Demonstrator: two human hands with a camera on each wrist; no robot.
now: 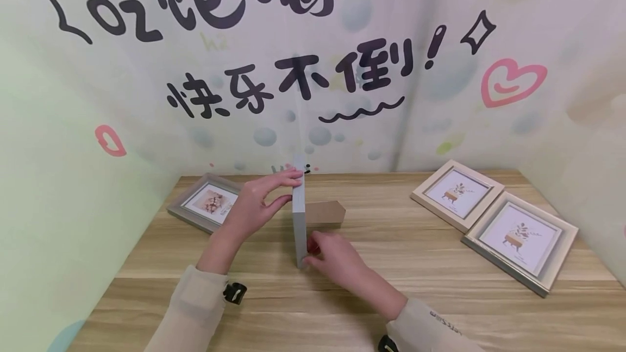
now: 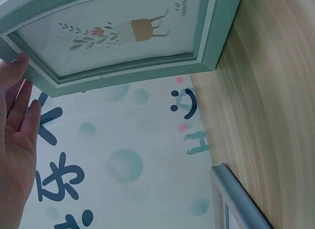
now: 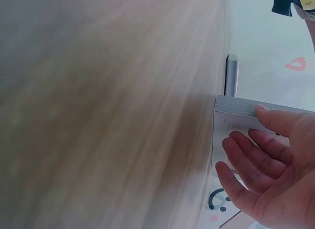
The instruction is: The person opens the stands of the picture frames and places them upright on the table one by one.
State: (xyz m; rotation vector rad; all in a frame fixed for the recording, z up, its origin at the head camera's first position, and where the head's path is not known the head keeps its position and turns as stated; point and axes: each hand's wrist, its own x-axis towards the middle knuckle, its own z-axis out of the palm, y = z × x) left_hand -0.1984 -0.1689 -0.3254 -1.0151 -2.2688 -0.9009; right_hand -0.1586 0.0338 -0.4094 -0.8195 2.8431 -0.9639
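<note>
A picture frame [image 1: 299, 238] with a pale blue-green border stands upright on the table, edge-on in the head view. The left wrist view shows its printed plant picture [image 2: 123, 34]. At the top edge, my left hand [image 1: 251, 205] holds it, fingertips over the top and thumb at the front side. My right hand [image 1: 339, 259] holds the lower near part, its thumb on the edge and its other fingers bent behind the back. From that back a brown stand flap [image 1: 325, 214] sticks out to the right.
On the left lies a grey-brown frame [image 1: 178, 211], partly hidden by my left hand. A beige frame [image 1: 420, 194] and a silvery frame [image 1: 504, 270] touch on the right of the wooden table [image 1: 274, 308]. A printed cloth wall [image 1: 342, 140] rises behind.
</note>
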